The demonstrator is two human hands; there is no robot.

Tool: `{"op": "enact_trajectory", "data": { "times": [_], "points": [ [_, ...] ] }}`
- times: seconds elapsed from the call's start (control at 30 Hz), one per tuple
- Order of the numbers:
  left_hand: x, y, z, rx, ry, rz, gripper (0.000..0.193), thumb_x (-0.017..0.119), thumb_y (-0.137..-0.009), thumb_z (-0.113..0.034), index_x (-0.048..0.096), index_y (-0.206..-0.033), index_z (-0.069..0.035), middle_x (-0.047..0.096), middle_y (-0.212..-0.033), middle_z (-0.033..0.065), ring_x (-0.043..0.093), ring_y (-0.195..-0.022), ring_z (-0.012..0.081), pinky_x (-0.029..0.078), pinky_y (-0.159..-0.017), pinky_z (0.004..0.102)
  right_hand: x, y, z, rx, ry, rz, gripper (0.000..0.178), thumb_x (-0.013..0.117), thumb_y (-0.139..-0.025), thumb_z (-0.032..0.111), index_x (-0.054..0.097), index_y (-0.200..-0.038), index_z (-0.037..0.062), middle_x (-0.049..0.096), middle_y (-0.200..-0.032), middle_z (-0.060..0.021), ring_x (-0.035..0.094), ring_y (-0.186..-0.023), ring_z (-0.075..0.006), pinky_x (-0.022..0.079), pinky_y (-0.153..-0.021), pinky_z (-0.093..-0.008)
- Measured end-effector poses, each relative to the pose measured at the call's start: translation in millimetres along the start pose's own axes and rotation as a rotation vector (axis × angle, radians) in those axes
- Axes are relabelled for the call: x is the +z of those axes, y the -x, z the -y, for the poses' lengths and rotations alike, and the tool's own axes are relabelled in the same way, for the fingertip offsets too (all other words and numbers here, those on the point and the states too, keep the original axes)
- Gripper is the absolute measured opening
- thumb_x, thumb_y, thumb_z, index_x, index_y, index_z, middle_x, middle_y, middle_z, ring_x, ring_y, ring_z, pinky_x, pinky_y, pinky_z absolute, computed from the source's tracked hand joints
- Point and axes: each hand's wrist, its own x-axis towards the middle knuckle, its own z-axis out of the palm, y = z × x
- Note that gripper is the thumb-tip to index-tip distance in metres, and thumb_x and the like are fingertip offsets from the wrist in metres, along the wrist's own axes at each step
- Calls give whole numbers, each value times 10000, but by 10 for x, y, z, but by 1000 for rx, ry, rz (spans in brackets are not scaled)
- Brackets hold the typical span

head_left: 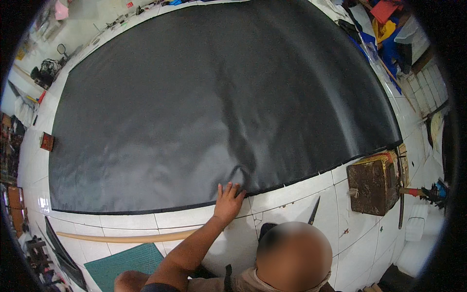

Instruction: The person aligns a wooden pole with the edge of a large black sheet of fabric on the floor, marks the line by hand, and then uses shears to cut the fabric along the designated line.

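Observation:
A large black sheet [160,87], smooth and slightly shiny like vinyl or synthetic leather, is spread over the white tiled floor. My left hand [228,202] lies palm down at its near edge, fingers spread, with the fingertips on the sheet. Just beyond the fingers the material rises in a small wrinkle [237,171], and a soft fold runs away from there. Nothing is held in this hand. My right hand does not show. A dark pointed blade [315,209] lies on the tiles to the right, partly covered by a blurred round shape in front.
A long pale wooden strip [126,238] and a green cutting mat [124,265] lie near left. At the sheet's right corner stands a worn brown box [372,187]. A small red tin [47,141] sits by the left edge. Cloths and bags [386,36] crowd the far right.

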Motion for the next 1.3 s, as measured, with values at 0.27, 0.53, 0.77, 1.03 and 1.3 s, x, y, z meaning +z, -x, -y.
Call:
{"op": "enact_trajectory", "data": {
  "times": [0.27,0.53,0.77,1.03,1.3],
  "points": [
    [-47,14,-66,-51,-14,-82,229,576,-901,-191,684,-1075,-87,603,-1198,138,546,-1145,348,344,-1057,614,9,-74,79,-118,-83,125,393,564,-965,351,463,-1143,15,511,-970,-124,511,-912,-247,432,-801,-386],
    [-135,-168,-89,-130,184,-45,184,611,-862,-149,719,-988,-68,636,-1042,111,575,-1028,338,387,-1033,592,139,15,483,-186,-329,468,359,532,-985,383,474,-1078,40,513,-873,-84,519,-824,-203,443,-744,-358],
    [-130,-122,-19,-120,220,-67,142,643,-834,-89,681,-957,-29,637,-1009,137,564,-998,356,411,-971,472,445,24,1070,-198,-634,871,349,503,-1001,411,483,-1021,63,515,-787,-49,526,-746,-165,452,-695,-334],
    [-244,-129,-158,-198,350,-109,272,714,-784,-100,640,-1039,-41,589,-1102,153,526,-1078,379,329,-1062,532,719,-81,1283,-258,-771,978,352,488,-1013,433,480,-956,85,493,-712,-9,506,-665,-126,457,-649,-305],
    [-181,-79,-188,-181,346,-217,226,704,-783,-77,631,-995,-48,575,-1066,128,521,-1070,366,305,-1075,624,737,-4,1412,-147,-700,962,386,499,-1007,447,461,-924,72,450,-748,1,462,-645,-116,454,-614,-294]
  ]
}}
